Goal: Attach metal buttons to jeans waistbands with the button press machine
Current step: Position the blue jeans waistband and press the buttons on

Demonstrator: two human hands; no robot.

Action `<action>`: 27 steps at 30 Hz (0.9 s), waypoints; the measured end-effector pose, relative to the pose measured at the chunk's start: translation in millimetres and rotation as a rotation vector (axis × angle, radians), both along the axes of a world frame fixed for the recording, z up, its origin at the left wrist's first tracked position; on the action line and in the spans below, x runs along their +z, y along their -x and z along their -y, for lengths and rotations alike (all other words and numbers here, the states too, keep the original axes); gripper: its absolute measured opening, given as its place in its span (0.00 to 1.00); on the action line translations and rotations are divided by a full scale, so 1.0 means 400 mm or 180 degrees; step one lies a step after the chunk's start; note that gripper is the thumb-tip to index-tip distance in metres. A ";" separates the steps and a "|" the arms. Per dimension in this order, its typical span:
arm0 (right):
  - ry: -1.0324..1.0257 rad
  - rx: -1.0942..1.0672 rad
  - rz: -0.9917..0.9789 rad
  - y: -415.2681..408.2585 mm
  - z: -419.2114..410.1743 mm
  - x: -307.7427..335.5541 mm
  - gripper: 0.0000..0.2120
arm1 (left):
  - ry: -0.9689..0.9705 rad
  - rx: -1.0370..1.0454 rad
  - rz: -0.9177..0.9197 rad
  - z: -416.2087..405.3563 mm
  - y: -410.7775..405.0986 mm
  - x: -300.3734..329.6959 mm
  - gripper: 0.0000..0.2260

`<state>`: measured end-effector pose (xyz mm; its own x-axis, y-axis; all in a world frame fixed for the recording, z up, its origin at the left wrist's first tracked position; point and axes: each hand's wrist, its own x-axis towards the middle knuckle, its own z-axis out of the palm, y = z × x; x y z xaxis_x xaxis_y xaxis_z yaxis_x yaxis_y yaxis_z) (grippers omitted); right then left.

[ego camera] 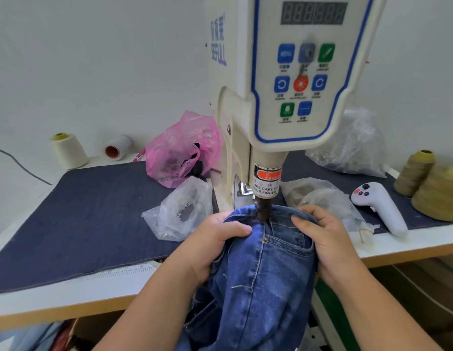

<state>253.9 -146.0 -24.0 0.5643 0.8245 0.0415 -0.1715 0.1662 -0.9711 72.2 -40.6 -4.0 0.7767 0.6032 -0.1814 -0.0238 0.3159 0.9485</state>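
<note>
Jeans [258, 269] hang off desk [397, 245] edge, waistband under press machine [265, 122] punch. Left hand [220, 239] and right hand [319, 236] grip the denim on either side, likely keeping it taut and fingers clear.

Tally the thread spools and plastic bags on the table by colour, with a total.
Cream thread spools: 1
White thread spools, lying on its side: 1
Olive-tan thread spools: 2
Pink plastic bags: 1
Clear plastic bags: 3
Total: 8
</note>
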 end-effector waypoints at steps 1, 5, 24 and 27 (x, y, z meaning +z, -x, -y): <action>-0.0026 0.0042 -0.0071 0.008 0.012 0.005 0.04 | 0.0010 -0.0022 -0.0006 0.007 0.007 0.003 0.17; 0.0130 0.0352 -0.0386 0.045 0.049 0.021 0.04 | 0.0268 -0.0147 -0.0167 0.030 0.046 0.014 0.13; 0.0304 0.2820 -0.0032 0.307 0.105 0.053 0.26 | -0.0813 0.0271 -0.0079 0.121 0.249 0.155 0.13; -0.0172 0.2303 -0.0345 0.335 0.070 0.070 0.22 | -0.1682 0.0945 -0.0403 0.127 0.271 0.156 0.19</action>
<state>119.9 -173.9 4.1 -0.1174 0.9908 0.0675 -0.3510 0.0222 -0.9361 -36.3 -91.5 58.5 0.5539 0.8237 0.1209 0.0844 -0.2000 0.9762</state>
